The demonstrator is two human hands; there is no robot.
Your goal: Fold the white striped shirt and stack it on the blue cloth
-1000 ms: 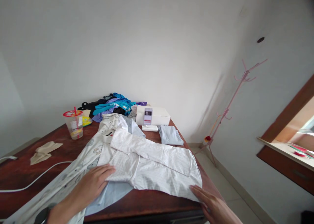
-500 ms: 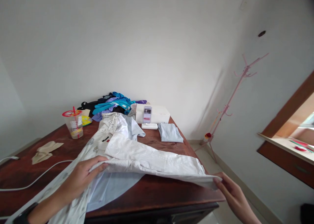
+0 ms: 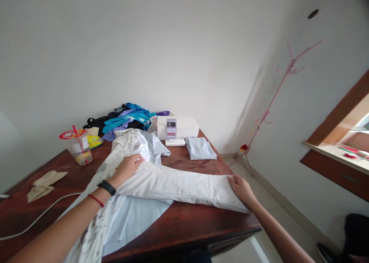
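A whitish garment with fine stripes [image 3: 184, 184] lies folded lengthwise across the table, over a patterned white cloth [image 3: 99, 178] and a pale blue garment [image 3: 138, 217]. My left hand [image 3: 128, 170] has its fingers closed on the upper left end of the striped garment. At the other end, my right hand [image 3: 240, 188] grips the top corner near the table's right edge. A folded light grey cloth [image 3: 201, 148] lies behind.
On the wooden table [image 3: 198, 220] are a plastic cup with a red straw [image 3: 77, 147], a beige cloth [image 3: 44, 184], a white cable [image 3: 43, 217], a white box [image 3: 186, 128] and heaped clothes [image 3: 129, 119]. A pink coat rack [image 3: 276, 92] stands right.
Both hands have moved away from the near edge toward the back, carrying the garment's edge over. Its striped side now faces up and lies flatter on the table.
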